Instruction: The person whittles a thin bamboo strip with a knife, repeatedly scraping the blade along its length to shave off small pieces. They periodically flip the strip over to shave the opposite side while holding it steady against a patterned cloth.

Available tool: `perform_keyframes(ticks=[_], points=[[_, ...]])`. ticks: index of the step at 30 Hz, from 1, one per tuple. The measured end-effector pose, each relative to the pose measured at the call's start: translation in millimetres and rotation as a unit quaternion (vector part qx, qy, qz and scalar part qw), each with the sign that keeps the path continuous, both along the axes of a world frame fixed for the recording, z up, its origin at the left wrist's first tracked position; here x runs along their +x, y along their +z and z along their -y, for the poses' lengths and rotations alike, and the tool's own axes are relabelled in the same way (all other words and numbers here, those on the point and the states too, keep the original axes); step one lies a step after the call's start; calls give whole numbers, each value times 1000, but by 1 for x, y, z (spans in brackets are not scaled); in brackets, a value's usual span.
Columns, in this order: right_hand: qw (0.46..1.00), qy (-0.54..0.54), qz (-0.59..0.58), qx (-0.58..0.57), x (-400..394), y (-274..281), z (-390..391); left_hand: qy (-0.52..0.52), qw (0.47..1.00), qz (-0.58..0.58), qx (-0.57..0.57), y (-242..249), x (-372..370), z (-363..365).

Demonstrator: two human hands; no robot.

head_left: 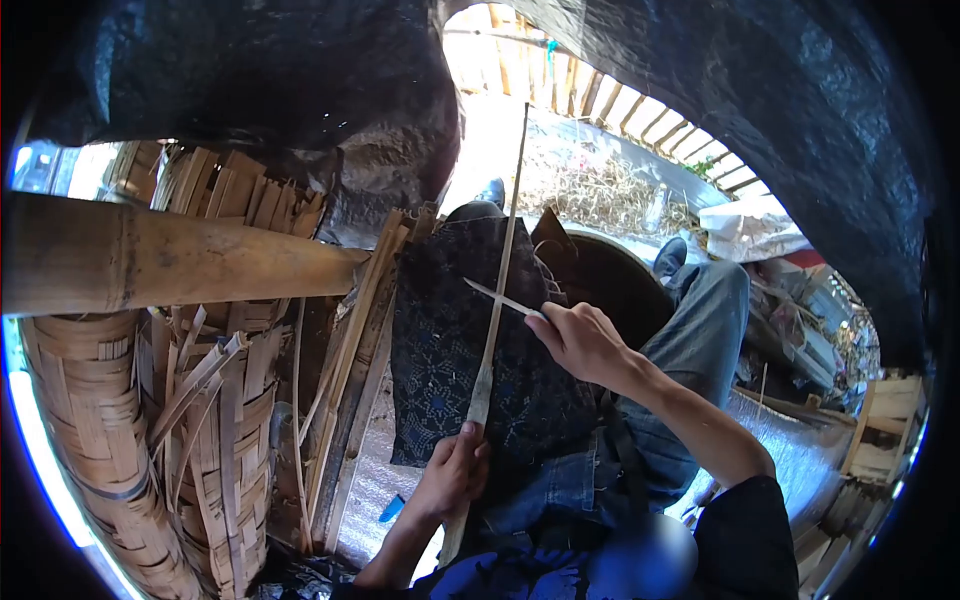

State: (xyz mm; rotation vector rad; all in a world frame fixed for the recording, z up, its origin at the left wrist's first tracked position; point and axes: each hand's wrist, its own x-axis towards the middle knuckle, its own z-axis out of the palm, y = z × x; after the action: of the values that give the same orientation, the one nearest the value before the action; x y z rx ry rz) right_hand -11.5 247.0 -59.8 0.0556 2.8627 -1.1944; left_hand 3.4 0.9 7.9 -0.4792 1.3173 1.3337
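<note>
My left hand [459, 470] is closed around the lower part of a long, thin bamboo strip [491, 370]. The strip slants up and away from me over my lap, its far tip dark and narrow. In my right hand [585, 340] is a knife [495, 297], gripped by its handle, which the fingers mostly hide. Its narrow blade points left and crosses the strip around mid-length. Under both lies a dark blue patterned cloth [440, 350], spread over my leg.
A thick bamboo pole [180, 255] juts in from the left above woven bamboo baskets [90, 420]. Split bamboo slats [350, 370] stand beside my left leg. Dark plastic sheeting [780, 90] hangs overhead. A white sack [755, 228] lies at the right, beyond my shoe [671, 257].
</note>
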Motion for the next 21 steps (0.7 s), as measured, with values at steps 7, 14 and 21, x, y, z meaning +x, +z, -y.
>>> perform_keyframes(ticks=[7,14,21], points=[[990,-11,136,-26,-11,7,4,-100,967,-214,-96,-7,13,0],[989,-19,146,-8,-14,7,9,-168,914,-325,-175,-1,15,-7],[994,-54,96,-1,-18,-1,18,-149,924,-312,-165,2,16,-5]])
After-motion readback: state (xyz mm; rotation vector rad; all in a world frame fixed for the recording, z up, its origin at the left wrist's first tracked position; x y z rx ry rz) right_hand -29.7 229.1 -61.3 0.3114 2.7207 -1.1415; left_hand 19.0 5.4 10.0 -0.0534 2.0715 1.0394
